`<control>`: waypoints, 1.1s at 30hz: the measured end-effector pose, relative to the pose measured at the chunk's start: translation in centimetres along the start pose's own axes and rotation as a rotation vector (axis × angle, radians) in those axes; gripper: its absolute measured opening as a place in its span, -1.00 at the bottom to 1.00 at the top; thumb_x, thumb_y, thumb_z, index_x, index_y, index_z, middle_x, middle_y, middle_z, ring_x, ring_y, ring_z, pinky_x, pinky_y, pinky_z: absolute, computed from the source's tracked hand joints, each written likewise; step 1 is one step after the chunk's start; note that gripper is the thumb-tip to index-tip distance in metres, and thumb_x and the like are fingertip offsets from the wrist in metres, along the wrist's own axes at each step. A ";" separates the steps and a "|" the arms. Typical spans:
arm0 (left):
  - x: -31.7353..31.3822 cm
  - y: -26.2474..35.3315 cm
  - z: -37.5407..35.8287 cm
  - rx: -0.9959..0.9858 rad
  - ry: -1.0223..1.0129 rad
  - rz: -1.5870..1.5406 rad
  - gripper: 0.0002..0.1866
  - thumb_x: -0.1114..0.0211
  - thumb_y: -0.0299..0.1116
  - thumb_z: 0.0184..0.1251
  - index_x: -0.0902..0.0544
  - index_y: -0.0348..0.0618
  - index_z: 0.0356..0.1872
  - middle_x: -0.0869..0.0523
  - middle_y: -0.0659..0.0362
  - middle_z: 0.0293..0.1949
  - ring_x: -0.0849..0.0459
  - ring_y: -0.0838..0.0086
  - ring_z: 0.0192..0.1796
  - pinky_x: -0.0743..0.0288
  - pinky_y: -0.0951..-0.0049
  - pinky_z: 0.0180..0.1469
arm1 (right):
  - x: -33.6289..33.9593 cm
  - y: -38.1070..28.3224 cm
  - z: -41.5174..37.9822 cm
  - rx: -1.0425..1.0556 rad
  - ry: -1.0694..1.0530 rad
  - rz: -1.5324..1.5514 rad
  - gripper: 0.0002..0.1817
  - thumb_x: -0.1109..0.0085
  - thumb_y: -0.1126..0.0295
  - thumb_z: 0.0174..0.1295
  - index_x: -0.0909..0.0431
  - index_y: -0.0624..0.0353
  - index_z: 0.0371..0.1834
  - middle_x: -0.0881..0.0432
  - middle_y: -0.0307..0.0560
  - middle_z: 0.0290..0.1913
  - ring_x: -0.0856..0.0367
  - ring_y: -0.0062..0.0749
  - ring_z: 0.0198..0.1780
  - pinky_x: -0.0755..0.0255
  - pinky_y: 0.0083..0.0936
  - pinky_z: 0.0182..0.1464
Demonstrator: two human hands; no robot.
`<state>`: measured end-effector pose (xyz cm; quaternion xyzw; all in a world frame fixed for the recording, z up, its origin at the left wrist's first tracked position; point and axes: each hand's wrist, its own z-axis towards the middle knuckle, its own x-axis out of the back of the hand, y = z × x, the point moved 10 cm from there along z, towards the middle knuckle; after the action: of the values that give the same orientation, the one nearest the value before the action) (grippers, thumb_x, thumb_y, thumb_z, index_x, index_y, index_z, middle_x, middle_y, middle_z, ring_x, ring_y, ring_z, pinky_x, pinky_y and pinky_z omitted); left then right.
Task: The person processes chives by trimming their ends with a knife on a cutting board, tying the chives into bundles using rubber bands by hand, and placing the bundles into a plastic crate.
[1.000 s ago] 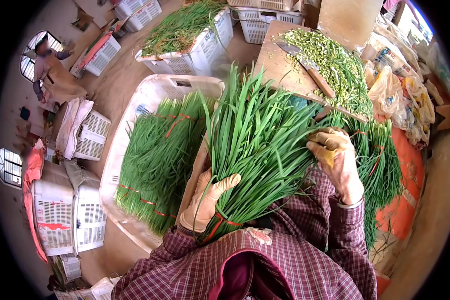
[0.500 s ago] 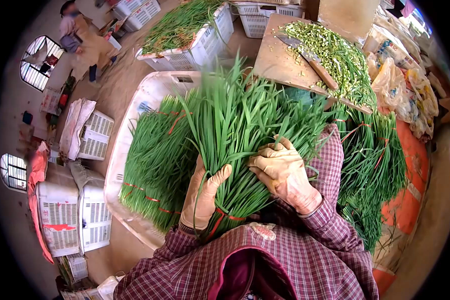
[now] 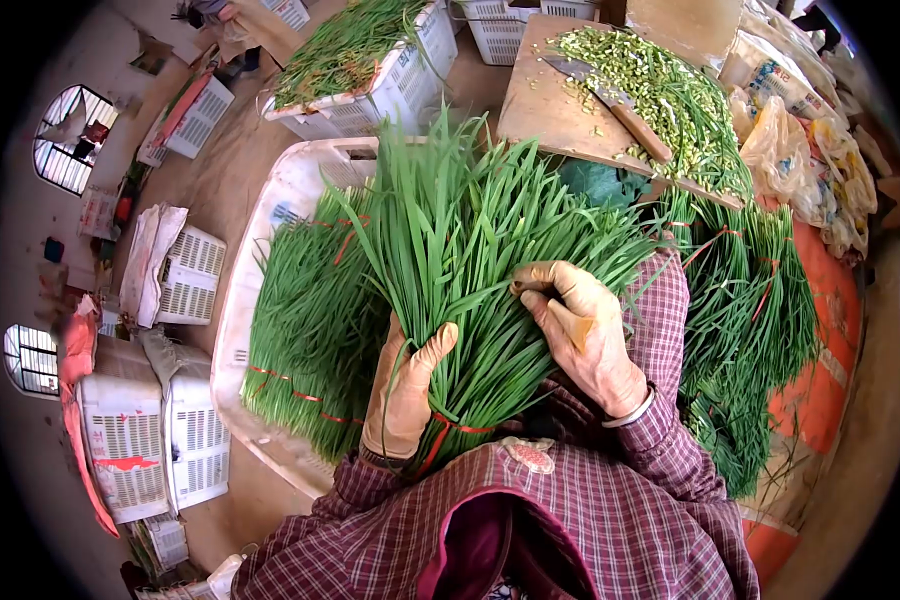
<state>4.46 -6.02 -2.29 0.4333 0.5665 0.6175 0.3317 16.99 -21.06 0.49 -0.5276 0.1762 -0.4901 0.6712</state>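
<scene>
A large bunch of garlic chives, tied near its base with a red band, stands upright against my lap with its leaves fanning away from me. My left hand, in a pale glove, is closed round the bunch's left side, thumb across the stems. On the right side, my gloved right hand has thumb and index finger pinched together at the leaves. One narrow leaf appears to run to those fingertips; the pinch itself is partly hidden. To the left, more banded chive bunches lie in a white crate.
A board carries chopped chives and a knife at the upper right. Tied chives lie beside my right leg, near plastic bags. Another crate holds loose greens. White crates stand at left; a person is partly visible at the top.
My right hand has rotated and drawn back slightly from the leaves, its index finger now curled towards the thumb. My left hand keeps its hold. The person in the background has moved towards the top edge.
</scene>
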 end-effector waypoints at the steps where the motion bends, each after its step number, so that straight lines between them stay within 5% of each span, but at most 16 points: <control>1: -0.1 0.3 0.0 -0.020 -0.008 0.041 -0.52 -0.23 -0.32 0.54 -0.42 -0.26 0.38 -0.62 0.15 0.20 -0.56 0.45 0.21 -0.37 0.39 0.34 | 0.4 -0.7 0.4 0.108 -0.001 -0.066 -0.81 -0.28 0.62 0.18 -0.65 0.34 -0.13 -0.71 0.01 -0.14 -0.74 -0.16 -0.17 -0.59 -0.38 -0.11; 4: -0.1 -0.1 -0.3 -0.028 -0.011 0.023 -0.50 -0.24 -0.31 0.54 -0.41 -0.27 0.39 -0.62 0.14 0.19 -0.55 0.44 0.22 -0.37 0.38 0.34 | 1.7 0.7 1.7 -0.028 0.060 0.098 -0.87 -0.16 0.61 0.35 -0.62 0.40 -0.10 -0.73 0.05 -0.12 -0.79 -0.26 -0.19 -0.61 -0.47 -0.15; 6: -0.3 -0.2 -0.4 -0.018 -0.010 -0.032 -0.49 -0.25 -0.30 0.53 -0.42 -0.28 0.39 -0.61 0.13 0.20 -0.55 0.43 0.22 -0.37 0.38 0.34 | 2.3 1.9 2.3 -0.144 0.075 0.220 -0.76 -0.12 0.50 0.46 -0.56 0.33 0.11 -0.74 -0.10 -0.33 -0.75 -0.52 -0.28 -0.58 -0.61 -0.22; 8: -0.5 0.1 -0.2 -0.002 -0.002 -0.060 -0.48 -0.27 -0.30 0.52 -0.42 -0.27 0.39 -0.60 0.12 0.21 -0.54 0.43 0.22 -0.37 0.37 0.34 | 2.7 2.7 2.9 -0.304 0.055 0.246 -0.75 -0.16 0.42 0.46 -0.62 0.37 0.06 -0.74 -0.14 -0.32 -0.72 -0.59 -0.36 -0.56 -0.65 -0.29; 18: -0.8 -1.4 0.1 0.076 -0.044 -0.136 -0.48 -0.27 -0.29 0.52 -0.41 -0.24 0.40 -0.58 0.14 0.22 -0.54 0.41 0.23 -0.37 0.38 0.35 | 1.3 4.1 4.3 -0.219 -0.072 -0.041 -0.77 -0.33 0.31 0.32 -0.74 0.29 -0.21 -0.72 -0.14 -0.42 -0.68 -0.47 -0.55 -0.52 -0.52 -0.43; 20: -0.8 -1.2 0.2 0.035 -0.056 -0.105 -0.50 -0.27 -0.29 0.52 -0.43 -0.25 0.38 -0.58 0.15 0.22 -0.55 0.41 0.23 -0.37 0.38 0.35 | 1.9 3.3 4.4 -0.110 0.003 -0.041 -0.77 -0.31 0.31 0.34 -0.72 0.30 -0.25 -0.70 -0.14 -0.43 -0.65 -0.50 -0.55 -0.51 -0.52 -0.45; 24: -0.9 -0.3 -0.1 -0.056 -0.075 0.008 -0.53 -0.28 -0.29 0.51 -0.48 -0.25 0.34 -0.57 0.16 0.24 -0.53 0.41 0.25 -0.36 0.38 0.36 | 5.1 4.5 5.0 -0.333 0.222 0.127 -0.74 -0.27 0.31 0.41 -0.69 0.35 -0.26 -0.66 -0.22 -0.46 -0.54 -0.62 -0.57 -0.44 -0.64 -0.48; 29: -0.5 -2.1 -0.1 0.046 -0.053 -0.036 -0.55 -0.31 -0.27 0.50 -0.54 -0.27 0.29 -0.51 0.16 0.30 -0.50 0.39 0.29 -0.33 0.36 0.38 | 4.6 0.0 5.6 -0.094 0.160 0.137 -0.71 -0.30 0.28 0.40 -0.68 0.35 -0.30 -0.63 -0.15 -0.48 -0.56 -0.59 -0.59 -0.44 -0.54 -0.50; 33: -0.5 -3.2 -0.3 0.136 -0.048 -0.128 -0.56 -0.31 -0.27 0.49 -0.56 -0.27 0.28 -0.50 0.15 0.31 -0.50 0.37 0.30 -0.31 0.35 0.39 | 3.6 -2.8 6.3 0.240 0.150 -0.312 -0.84 -0.33 0.32 0.30 -0.70 0.15 -0.36 -0.67 -0.07 -0.48 -0.69 -0.22 -0.48 -0.52 -0.33 -0.41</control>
<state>4.11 -6.18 -5.58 0.4323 0.6257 0.5446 0.3537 21.99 -20.61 6.38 -0.4266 0.0822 -0.6434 0.6303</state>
